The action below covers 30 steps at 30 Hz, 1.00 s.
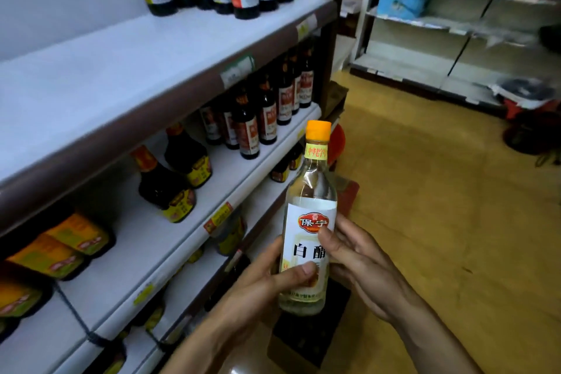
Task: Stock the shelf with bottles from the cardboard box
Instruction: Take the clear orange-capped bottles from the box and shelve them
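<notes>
left hand [261, 279] curled, gripping clear bottle [309, 222] | right hand [361, 264] fingers wrapped round label side

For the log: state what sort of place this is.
Likely a grocery shop: shelves edged with price tags, rows of dark sauce bottles, more shelving across the aisle.

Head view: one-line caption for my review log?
The left hand and right hand hold a clear, orange-capped bottle upright beside shelves of dark bottles.

Head-worn view, forward-down, near shelf [121, 70]
</notes>
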Each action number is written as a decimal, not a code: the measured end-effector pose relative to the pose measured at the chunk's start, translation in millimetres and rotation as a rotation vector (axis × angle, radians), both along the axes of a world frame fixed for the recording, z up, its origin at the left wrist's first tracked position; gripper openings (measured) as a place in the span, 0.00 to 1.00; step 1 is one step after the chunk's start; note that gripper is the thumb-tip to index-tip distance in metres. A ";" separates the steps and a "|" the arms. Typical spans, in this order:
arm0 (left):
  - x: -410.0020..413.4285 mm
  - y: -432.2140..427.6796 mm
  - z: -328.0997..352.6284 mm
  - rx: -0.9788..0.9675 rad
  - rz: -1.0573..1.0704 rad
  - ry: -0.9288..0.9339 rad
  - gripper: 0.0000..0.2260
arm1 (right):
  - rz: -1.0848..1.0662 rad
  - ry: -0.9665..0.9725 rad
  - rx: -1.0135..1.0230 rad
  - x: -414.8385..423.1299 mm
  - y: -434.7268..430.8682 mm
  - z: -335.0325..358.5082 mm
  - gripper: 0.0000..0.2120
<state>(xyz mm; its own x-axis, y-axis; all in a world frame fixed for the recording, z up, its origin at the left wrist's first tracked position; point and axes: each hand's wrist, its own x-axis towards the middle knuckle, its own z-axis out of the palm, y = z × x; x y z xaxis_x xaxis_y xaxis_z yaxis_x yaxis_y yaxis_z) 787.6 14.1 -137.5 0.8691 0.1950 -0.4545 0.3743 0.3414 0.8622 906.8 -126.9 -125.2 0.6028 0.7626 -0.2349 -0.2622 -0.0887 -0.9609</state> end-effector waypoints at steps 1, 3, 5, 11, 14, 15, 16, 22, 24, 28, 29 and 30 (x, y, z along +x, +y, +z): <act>-3.4 7.8 7.6 0.012 0.012 -0.021 0.24 | 0.016 -0.020 0.015 -2.5 8.2 9.6 0.17; -11.3 22.1 23.5 0.013 0.033 -0.065 0.23 | 0.040 -0.064 0.043 -9.0 23.9 28.1 0.16; -22.7 37.7 41.2 0.030 0.055 -0.099 0.23 | 0.063 -0.114 0.069 -17.8 41.9 46.2 0.15; -57.2 86.9 94.2 0.149 0.086 -0.237 0.21 | 0.114 -0.263 0.157 -45.8 97.8 102.0 0.17; -75.3 114.5 118.7 0.252 0.091 -0.297 0.21 | 0.151 -0.342 0.198 -60.5 126.5 127.3 0.19; -80.7 122.8 125.8 0.281 0.103 -0.318 0.22 | 0.160 -0.356 0.219 -65.1 135.4 134.8 0.19; -86.2 130.2 131.9 0.306 0.123 -0.336 0.23 | 0.170 -0.367 0.239 -69.6 142.9 141.4 0.19; -119.1 164.4 165.9 0.424 0.221 -0.399 0.22 | 0.247 -0.438 0.318 -91.8 191.3 175.7 0.16; -128.4 175.5 174.3 0.426 0.259 -0.408 0.22 | 0.279 -0.462 0.336 -97.1 208.2 184.3 0.15; -142.9 187.9 188.2 0.416 0.324 -0.461 0.20 | 0.330 -0.478 0.372 -104.3 234.9 198.3 0.19; -145.3 189.6 192.5 0.403 0.342 -0.465 0.18 | 0.340 -0.496 0.374 -105.8 241.9 201.4 0.19; -147.1 193.8 195.1 0.397 0.362 -0.467 0.16 | 0.355 -0.512 0.378 -107.4 249.3 204.8 0.19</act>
<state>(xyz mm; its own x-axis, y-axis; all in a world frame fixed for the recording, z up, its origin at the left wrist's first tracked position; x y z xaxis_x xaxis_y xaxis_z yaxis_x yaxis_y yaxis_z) 640.6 207.9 57.6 0.8053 0.5817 0.1150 -0.1423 0.0013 0.9898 799.4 122.4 79.6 0.2675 0.9060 0.3281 0.2117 0.2770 -0.9373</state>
